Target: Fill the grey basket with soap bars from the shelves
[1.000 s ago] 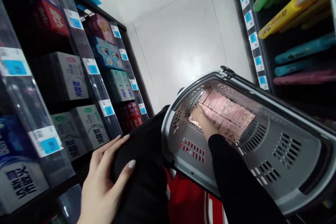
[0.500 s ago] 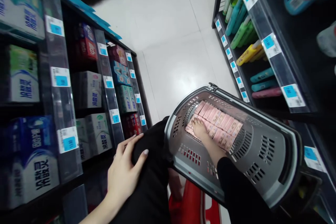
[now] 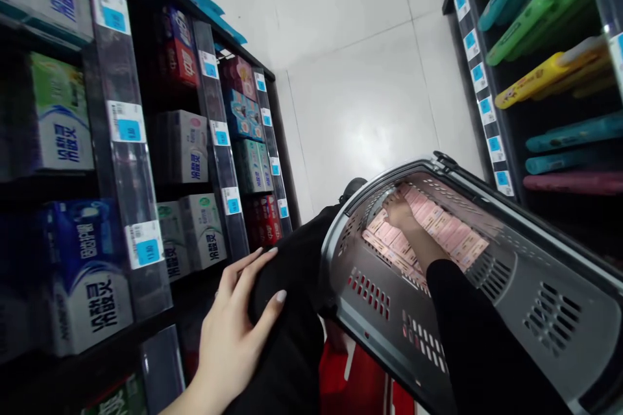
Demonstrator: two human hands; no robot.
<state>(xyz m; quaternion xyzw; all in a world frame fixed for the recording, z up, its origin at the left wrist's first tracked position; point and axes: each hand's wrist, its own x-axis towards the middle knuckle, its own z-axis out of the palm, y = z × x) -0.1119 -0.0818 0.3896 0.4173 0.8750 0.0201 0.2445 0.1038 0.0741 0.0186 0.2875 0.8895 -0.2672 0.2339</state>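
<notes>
My left hand [image 3: 238, 324] rests on my black-trousered leg [image 3: 292, 298], fingers and thumb spread, holding nothing. My right hand [image 3: 398, 209] reaches down into a grey plastic shopping basket [image 3: 467, 318]. It touches the far left end of several small pink boxes [image 3: 438, 224], packed in rows on the basket's floor. Its fingers bend down at the boxes' edge; the fingertips are blurred and partly hidden, so any grip on a box cannot be made out.
Shelves on the left hold toothpaste boxes [image 3: 92, 279] behind price tags [image 3: 145, 243]. On the right, a shelf holds colourful packs, including a yellow one [image 3: 540, 78]. Pale tiled floor [image 3: 350, 91] lies ahead. Something red [image 3: 353, 369] is beneath the basket.
My right hand has moved across the pink boxes to their far left corner. The camera view has shifted, bringing the basket closer and further right. My left hand stays on my leg.
</notes>
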